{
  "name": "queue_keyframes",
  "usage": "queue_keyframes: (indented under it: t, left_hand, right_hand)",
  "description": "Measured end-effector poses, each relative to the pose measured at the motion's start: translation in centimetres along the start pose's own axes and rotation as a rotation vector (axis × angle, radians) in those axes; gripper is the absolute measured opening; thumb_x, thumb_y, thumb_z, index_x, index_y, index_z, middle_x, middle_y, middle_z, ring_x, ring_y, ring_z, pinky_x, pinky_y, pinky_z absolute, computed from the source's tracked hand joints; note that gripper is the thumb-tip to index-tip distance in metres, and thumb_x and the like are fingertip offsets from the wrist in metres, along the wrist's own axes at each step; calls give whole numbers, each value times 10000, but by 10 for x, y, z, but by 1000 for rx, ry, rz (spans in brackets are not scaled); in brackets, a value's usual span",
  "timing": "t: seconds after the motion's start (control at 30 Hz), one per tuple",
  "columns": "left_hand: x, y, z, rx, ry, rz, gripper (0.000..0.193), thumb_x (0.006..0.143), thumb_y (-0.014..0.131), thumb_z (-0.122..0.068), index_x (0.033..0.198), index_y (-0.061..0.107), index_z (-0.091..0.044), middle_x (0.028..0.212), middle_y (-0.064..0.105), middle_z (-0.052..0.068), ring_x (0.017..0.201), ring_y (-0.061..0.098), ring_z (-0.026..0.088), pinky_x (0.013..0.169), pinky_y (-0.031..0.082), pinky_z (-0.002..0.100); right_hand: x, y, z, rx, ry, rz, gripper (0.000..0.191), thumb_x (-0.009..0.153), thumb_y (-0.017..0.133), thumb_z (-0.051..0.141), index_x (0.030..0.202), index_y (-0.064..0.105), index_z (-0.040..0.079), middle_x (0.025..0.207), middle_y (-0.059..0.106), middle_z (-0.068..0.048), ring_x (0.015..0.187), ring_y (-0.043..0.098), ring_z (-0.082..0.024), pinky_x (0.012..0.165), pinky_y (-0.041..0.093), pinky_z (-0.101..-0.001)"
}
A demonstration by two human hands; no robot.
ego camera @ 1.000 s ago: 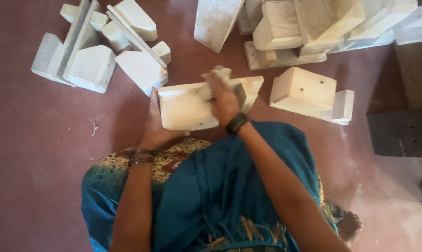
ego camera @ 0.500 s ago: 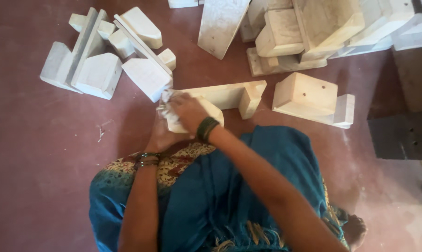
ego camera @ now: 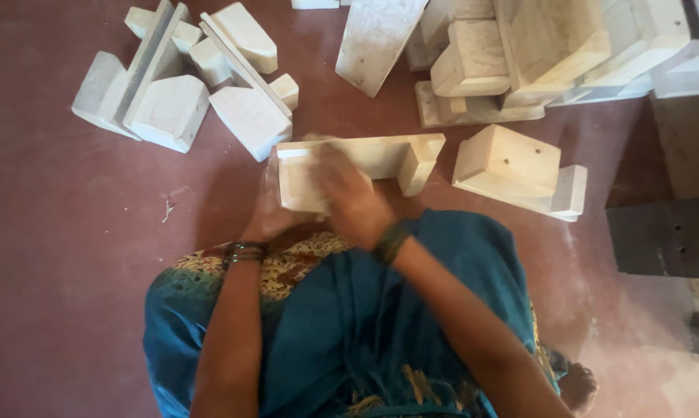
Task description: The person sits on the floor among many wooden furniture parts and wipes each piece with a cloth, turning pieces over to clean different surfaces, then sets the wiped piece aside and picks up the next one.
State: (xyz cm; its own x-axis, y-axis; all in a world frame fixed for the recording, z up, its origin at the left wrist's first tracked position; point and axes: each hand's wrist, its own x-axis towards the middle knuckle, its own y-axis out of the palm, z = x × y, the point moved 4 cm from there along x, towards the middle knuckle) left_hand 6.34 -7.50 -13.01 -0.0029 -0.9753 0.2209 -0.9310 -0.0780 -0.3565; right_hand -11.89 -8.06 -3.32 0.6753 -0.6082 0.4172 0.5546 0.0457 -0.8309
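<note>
Both hands, left hand (ego camera: 268, 213) and right hand (ego camera: 349, 197), grip a pale wooden bracket (ego camera: 365, 166) above the red floor (ego camera: 63, 255).

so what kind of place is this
Probably a small woodwork shop, with the work done on the floor. Pale, unfinished wooden pieces lie piled on a reddish floor, and a seated person holds one wooden piece with both hands, the right hand on top.
</note>
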Motion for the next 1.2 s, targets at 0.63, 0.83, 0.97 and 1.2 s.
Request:
queue_keyframes:
  t: [0.63, 0.83, 0.97, 1.2]
  left_hand:
    - [0, 0, 3, 45, -83, 40, 1614, 446, 1042, -370, 1609, 17, 79, 1501, 430, 241, 1404, 433, 385, 1180, 375, 447]
    - [1, 5, 6, -101, -49, 26, 1583, 453, 1042, -381, 1603, 43, 51, 1484, 446, 212, 1363, 476, 362, 1136, 448, 441]
    - [1, 7, 12, -235, -54, 27, 1507, 504, 1010, -384, 1602, 57, 10, 1458, 447, 200, 1298, 522, 330, 1055, 534, 421]
    - [-5, 1, 18, -69, -82, 25, 1484, 521, 996, -370, 1620, 71, 1, 1481, 452, 217, 1336, 517, 348, 1095, 496, 424]
  right_hand:
    - [-16, 1, -87, -248, 462, -9, 192, 938, 673, 298, 970, 673, 109, 890, 715, -131, 808, 699, -343, 698, 562, -481]
    - [-9, -37, -63, 37, 442, -253, 196, 974, 687, 227, 1100, 660, 79, 933, 731, -115, 774, 738, -326, 663, 592, -440]
    - [18, -3, -13, 161, 35, -74, 239, 1000, 591, 117, 1217, 662, 187, 1341, 704, -75, 1333, 638, -308, 1120, 532, -467]
    - [19, 47, 8, -63, 26, 141, 431, 1003, 570, 368, 1400, 593, 201, 1545, 502, -41, 1478, 410, -308, 1194, 250, -624]
